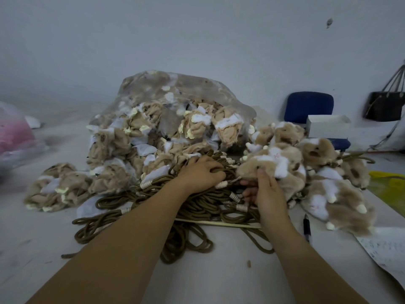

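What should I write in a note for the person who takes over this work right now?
Left hand: fingers curled into the brown cords piled on the table.
Right hand: grips one plush toy at its lower edge, beside the cords.
Done: a heap of toys, fur side out, lies at the right.
Left: many inside-out skins spill from the clear bag behind the cords.
A thin stick lies under the cords, near you.

Single head-worn wide-angle view, forward and down, close above the table (32, 238).
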A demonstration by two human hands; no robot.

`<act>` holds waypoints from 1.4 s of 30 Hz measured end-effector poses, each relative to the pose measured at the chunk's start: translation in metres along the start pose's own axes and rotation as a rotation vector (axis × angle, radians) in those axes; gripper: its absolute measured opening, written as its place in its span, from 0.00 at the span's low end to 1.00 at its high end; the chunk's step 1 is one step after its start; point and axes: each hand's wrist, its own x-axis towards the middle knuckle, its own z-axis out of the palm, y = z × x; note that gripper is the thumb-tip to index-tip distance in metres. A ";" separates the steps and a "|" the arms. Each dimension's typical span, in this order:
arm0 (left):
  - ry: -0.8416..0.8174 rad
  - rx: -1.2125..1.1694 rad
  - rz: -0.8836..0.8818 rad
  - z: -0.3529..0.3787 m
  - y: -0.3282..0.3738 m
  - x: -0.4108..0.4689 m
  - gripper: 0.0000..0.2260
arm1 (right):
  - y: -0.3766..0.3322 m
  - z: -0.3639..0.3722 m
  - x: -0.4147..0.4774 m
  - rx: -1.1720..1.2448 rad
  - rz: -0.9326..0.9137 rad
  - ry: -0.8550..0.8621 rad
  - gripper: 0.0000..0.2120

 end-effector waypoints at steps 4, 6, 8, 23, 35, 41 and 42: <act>0.017 0.081 0.011 -0.001 -0.001 0.002 0.26 | -0.026 0.003 0.005 0.184 -0.049 -0.055 0.19; 0.021 0.084 0.021 0.000 -0.002 0.002 0.24 | -0.046 0.008 0.008 0.234 -0.077 -0.099 0.18; 0.011 0.054 0.015 0.000 -0.003 0.002 0.23 | -0.069 0.012 0.016 0.314 -0.102 -0.122 0.16; 0.265 0.280 0.116 0.017 0.018 -0.012 0.22 | -0.031 -0.021 0.013 -0.266 -0.061 -0.150 0.11; 0.301 0.339 0.437 0.070 0.037 -0.067 0.16 | 0.011 -0.011 -0.027 -1.263 -0.303 -0.163 0.14; 0.307 0.106 0.376 0.052 0.027 -0.068 0.12 | 0.003 0.005 -0.034 -0.887 -0.162 -0.316 0.12; 0.297 0.122 0.391 0.053 0.027 -0.069 0.13 | 0.001 0.001 -0.033 -0.870 -0.155 -0.327 0.12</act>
